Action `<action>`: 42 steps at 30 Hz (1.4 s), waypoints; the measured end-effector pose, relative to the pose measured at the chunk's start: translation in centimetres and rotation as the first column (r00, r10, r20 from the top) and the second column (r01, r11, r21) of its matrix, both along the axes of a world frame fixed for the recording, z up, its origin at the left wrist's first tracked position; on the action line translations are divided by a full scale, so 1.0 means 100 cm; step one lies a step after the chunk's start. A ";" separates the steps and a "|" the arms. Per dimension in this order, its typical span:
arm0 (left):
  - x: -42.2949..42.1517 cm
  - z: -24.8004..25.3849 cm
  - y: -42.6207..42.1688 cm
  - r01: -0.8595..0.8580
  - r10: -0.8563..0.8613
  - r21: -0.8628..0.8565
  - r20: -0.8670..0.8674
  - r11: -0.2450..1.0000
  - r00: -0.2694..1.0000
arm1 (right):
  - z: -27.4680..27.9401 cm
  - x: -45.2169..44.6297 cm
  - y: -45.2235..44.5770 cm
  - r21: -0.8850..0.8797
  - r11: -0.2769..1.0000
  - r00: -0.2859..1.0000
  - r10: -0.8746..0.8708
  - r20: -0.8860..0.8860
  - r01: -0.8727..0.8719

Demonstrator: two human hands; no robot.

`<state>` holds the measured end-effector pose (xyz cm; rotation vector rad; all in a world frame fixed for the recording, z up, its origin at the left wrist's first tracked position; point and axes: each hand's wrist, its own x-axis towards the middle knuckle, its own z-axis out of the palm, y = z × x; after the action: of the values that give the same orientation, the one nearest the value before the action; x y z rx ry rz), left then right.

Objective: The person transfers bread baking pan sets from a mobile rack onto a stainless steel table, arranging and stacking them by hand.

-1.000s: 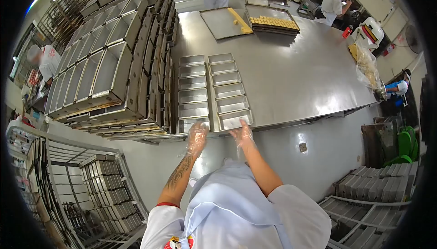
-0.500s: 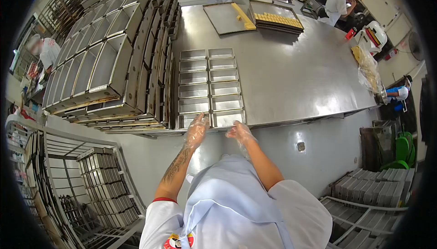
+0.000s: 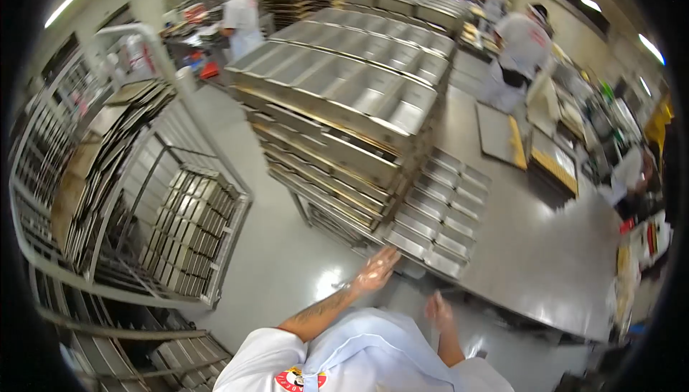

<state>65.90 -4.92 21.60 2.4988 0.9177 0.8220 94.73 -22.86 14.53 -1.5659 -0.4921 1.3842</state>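
A joined set of metal loaf pans, two columns of rectangular moulds, lies on the steel table against its near edge. My left hand, in a clear plastic glove, is just short of the set's near left corner. Its fingers are stretched out and hold nothing visible; whether the tips touch the pan I cannot tell. My right hand, also gloved, is over the floor, apart from the table edge. Motion blurs its fingers. Left of the set rises a tall stack of similar pans.
A wheeled rack with more pans stands at left, beside leaning flat trays. On the table's far side lie a tray with a yellow strip and a tray of yellow pieces. Co-workers stand at back left and back right.
My view has swung left and up, bringing the pan stack and rack to the middle. Both hands have come away from the pan set's near end, the right one further back.
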 end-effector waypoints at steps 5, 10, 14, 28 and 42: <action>-0.194 -0.115 -0.077 -0.485 0.407 -0.492 -0.264 0.723 0.875 | -0.088 -0.012 -0.081 -0.477 0.879 0.995 -0.072 -0.075 0.028; -0.382 -0.161 -0.189 -0.794 0.390 -0.583 -0.700 0.173 0.599 | -0.077 -0.077 -0.029 -0.514 0.847 0.991 0.123 -0.060 -0.137; -0.470 -0.178 -0.275 -0.895 0.180 -0.390 -0.885 0.216 0.429 | -0.075 -0.144 0.073 -0.440 0.812 0.913 0.403 -0.055 -0.385; -0.359 -0.190 -0.383 -0.777 0.688 -0.547 -0.694 -0.311 0.213 | -0.124 -0.495 0.384 0.250 0.230 0.257 0.963 0.084 -0.941; -0.516 -0.128 -0.223 -0.421 0.873 -0.810 -0.482 -0.408 0.081 | -0.126 -0.691 0.431 0.081 0.140 0.144 0.988 0.052 -0.987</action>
<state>14.30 -27.24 8.82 0.1930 2.1085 0.6719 25.65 20.29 1.92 -1.0087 -1.8446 2.2768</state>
